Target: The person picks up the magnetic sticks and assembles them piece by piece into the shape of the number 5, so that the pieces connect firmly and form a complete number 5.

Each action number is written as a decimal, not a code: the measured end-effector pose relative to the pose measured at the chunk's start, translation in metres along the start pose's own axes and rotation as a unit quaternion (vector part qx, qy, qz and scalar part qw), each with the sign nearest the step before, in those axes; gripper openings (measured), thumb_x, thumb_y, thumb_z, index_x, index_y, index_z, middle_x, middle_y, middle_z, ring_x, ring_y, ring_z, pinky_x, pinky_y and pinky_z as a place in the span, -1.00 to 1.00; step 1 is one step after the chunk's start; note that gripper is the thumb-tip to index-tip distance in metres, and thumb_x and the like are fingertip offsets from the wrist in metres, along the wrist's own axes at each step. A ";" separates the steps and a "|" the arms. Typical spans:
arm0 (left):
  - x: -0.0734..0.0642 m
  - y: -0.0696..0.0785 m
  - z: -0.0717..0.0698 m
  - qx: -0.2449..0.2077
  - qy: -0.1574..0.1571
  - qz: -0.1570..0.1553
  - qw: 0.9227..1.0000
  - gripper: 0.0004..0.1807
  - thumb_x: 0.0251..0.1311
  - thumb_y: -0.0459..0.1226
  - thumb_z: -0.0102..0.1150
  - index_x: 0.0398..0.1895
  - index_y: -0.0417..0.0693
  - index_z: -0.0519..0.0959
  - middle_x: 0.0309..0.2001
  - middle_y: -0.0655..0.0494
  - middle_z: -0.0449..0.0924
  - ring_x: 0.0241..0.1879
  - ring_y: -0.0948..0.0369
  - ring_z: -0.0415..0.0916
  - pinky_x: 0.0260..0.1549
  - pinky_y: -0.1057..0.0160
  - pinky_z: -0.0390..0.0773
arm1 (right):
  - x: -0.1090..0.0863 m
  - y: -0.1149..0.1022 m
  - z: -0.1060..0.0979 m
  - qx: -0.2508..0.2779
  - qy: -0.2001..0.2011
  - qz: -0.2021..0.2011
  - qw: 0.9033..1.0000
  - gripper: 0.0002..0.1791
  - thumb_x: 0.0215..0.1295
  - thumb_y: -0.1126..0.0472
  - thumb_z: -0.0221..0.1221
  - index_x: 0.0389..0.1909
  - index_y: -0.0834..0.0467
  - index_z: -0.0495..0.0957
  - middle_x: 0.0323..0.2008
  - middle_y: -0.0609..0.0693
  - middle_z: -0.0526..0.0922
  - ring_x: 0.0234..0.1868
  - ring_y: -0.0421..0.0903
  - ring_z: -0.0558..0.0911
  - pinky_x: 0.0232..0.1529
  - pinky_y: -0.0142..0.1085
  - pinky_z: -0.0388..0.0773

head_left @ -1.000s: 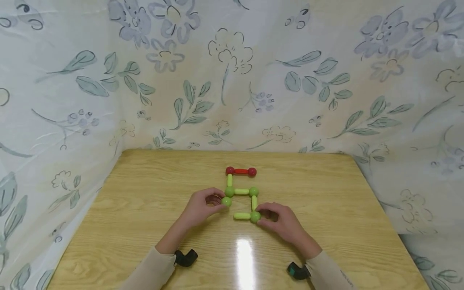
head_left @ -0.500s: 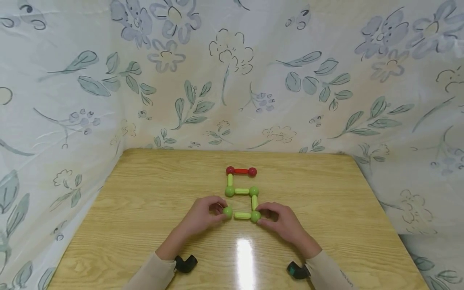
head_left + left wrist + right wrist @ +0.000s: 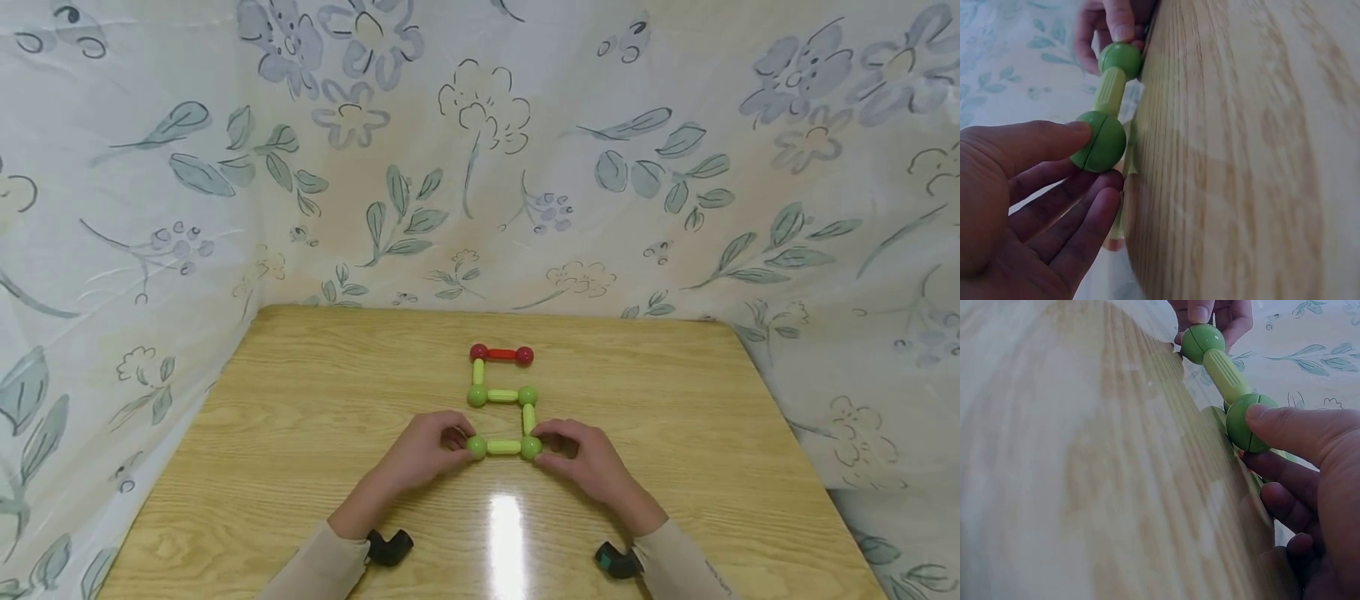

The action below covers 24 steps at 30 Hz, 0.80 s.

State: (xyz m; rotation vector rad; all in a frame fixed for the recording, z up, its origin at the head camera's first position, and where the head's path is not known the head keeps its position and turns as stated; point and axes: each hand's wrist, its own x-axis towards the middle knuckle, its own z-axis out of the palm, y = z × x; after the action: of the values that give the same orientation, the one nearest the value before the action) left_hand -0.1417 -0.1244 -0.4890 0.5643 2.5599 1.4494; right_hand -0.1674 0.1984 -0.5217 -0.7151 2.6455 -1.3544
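Note:
On the table lies an S-like chain of toy balls and rods. Its far end is a red rod [image 3: 502, 354] between two red balls; light green rods and green balls make up the rest. My left hand [image 3: 431, 450] pinches the green ball [image 3: 1104, 142] at the near left end between thumb and fingers. At the near right corner my right hand [image 3: 588, 458] pinches another green ball [image 3: 1249, 425]. A light green rod [image 3: 503, 447] joins these two balls, its ends touching both. The wrist views show each thumb pressed on its ball.
The chain rests on a wood-grain table [image 3: 337, 358]. A flowered cloth [image 3: 480, 167] hangs behind it and along its sides. A black curved piece sits at each wrist, by the beige sleeves [image 3: 318, 562].
My left hand has moved its green ball toward me, from beside the middle of the chain to the free end of the near rod. The right hand has stayed in place.

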 end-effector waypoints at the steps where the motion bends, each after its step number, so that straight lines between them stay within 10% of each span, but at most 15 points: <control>1: 0.000 0.000 0.000 0.001 0.000 0.001 1.000 -0.80 0.28 -0.35 0.56 -0.10 -0.02 0.75 -0.18 0.25 0.73 -0.20 0.29 0.69 -0.14 0.24 0.71 | 0.000 0.000 0.000 0.001 0.000 0.000 1.000 -0.64 0.30 0.00 0.56 0.09 -0.27 0.76 -0.09 -0.33 0.71 -0.08 -0.20 0.64 0.02 -0.21 0.60; 24: 0.001 0.000 0.003 0.013 0.015 0.003 1.000 -0.78 0.30 -0.35 0.55 -0.04 -0.08 0.75 -0.15 0.21 0.73 -0.18 0.26 0.66 -0.15 0.24 0.69 | 0.000 0.002 -0.001 0.007 -0.003 -0.012 1.000 -0.63 0.32 -0.04 0.55 0.12 -0.26 0.74 -0.06 -0.34 0.72 -0.06 -0.20 0.65 0.03 -0.20 0.61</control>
State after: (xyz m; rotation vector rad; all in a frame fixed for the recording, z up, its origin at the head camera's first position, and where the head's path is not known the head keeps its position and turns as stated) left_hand -0.1419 -0.1221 -0.4904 0.5577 2.6066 1.4393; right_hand -0.1686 0.1997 -0.5228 -0.7499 2.6295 -1.3721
